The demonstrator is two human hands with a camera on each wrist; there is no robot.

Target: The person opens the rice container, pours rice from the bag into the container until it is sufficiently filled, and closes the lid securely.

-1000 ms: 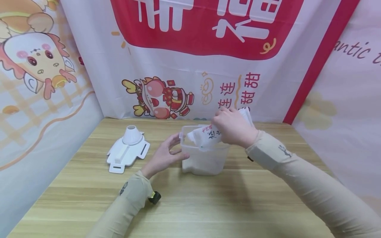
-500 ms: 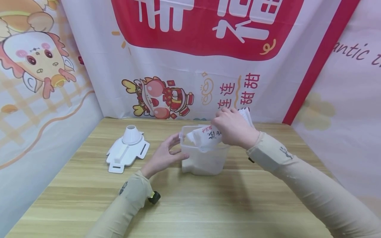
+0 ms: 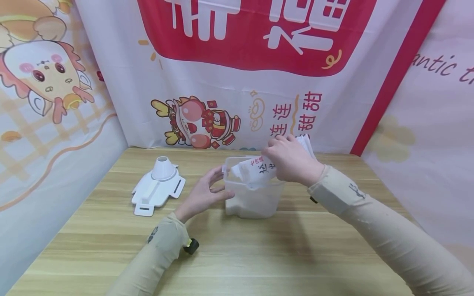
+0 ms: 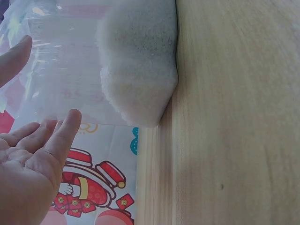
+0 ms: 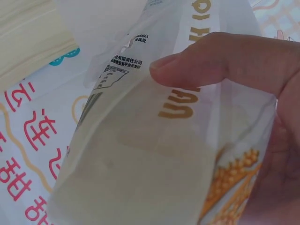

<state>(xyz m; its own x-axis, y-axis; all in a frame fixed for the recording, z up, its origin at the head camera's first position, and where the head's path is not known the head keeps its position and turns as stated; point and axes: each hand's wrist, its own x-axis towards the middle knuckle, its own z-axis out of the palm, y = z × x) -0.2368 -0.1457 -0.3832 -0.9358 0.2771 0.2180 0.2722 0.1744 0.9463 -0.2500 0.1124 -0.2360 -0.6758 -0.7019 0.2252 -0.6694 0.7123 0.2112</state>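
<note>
A clear plastic container [image 3: 272,193] stands upright on the wooden table, with white rice [image 4: 140,70] heaped in its lower part. My left hand [image 3: 203,193] touches its left side, thumb toward the front corner and fingers near the rim, extended in the left wrist view. Over the container's top, my right hand [image 3: 294,158] grips a white printed rice bag [image 3: 255,168]. The bag is tilted, its lower left end inside the container's opening. In the right wrist view the thumb presses across the bag's gold lettering, and pale contents show through the plastic.
A white lid-like plate [image 3: 157,193] with slotted tabs lies left of the container, and a white cone-shaped cup [image 3: 163,167] stands on it. A printed cloth backdrop [image 3: 207,78] rises behind the table [image 3: 237,259].
Both hands, the bag and the container keep nearly the same places. The right hand has shifted very slightly, with the bag still tilted into the container.
</note>
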